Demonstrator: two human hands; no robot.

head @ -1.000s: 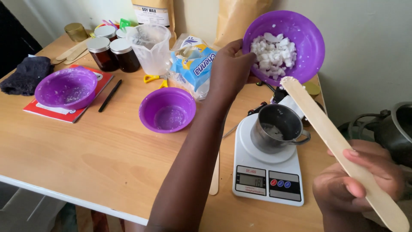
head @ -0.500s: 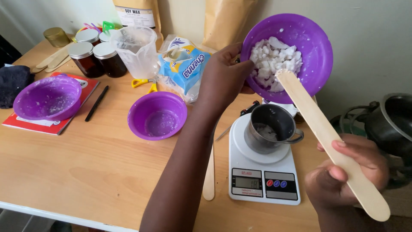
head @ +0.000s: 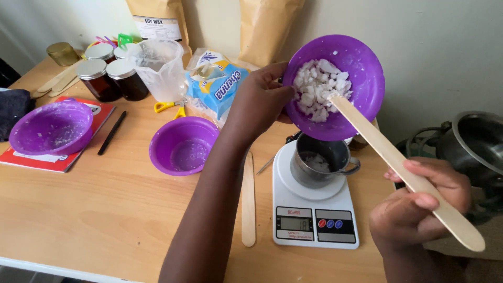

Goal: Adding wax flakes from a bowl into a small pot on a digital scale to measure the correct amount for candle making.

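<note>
At the far left, a dark cloth point(head: 11, 110) is cut off by the frame edge. Beside it, a purple bowl point(head: 51, 127) with white residue rests on a red book point(head: 63, 157); a black pen point(head: 112, 132) lies just beside the book. Behind these stand lidded jars point(head: 110, 78) and a clear measuring jug point(head: 157, 68); yellow scissor handles point(head: 170, 108) show below the jug, the blades hidden. A second purple bowl point(head: 183, 145) sits upright in mid-table, nearly empty.

The left hand point(head: 259, 99) grips the rim of the tilted bowl point(head: 335, 84), fingers curled over its left edge. The bowl is held in the air, tipped toward the camera, directly above the metal cup point(head: 322, 160), so that the white chunks point(head: 320, 89) can drop into it. The cup stands on the scale point(head: 314, 204), which lets its contents be weighed; a few white pieces lie at its bottom. The bowl hides the cup's far rim.

A spare wooden stick point(head: 248, 199) lies flat just left of the scale.

The right hand point(head: 419, 204) is closed around the wooden spatula point(head: 403, 170), whose tip touches the chunks, positioned to push them over the lip. A metal pot point(head: 474, 144) at the far right is partly cut off. Two paper bags point(head: 157, 18) at the rear are cropped at the top.
</note>
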